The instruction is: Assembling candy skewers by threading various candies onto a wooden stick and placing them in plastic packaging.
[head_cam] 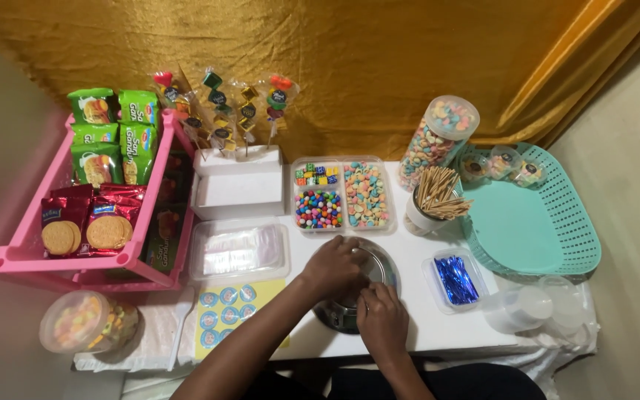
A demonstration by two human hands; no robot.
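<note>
A white table (438, 326) stands before a gold curtain (350, 59). Both hands, left hand (332, 265) and right hand (381, 317), clasp a round metal bowl (379, 267) beneath them; it has no long axis and opens upward.

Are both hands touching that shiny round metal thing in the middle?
Touching. The head view shows the left hand laid flat over the metal container and the right hand resting on its near rim.

White table (438, 326): candy tray (342, 194), teal basket (557, 222), sticker sheet (227, 311).
</note>
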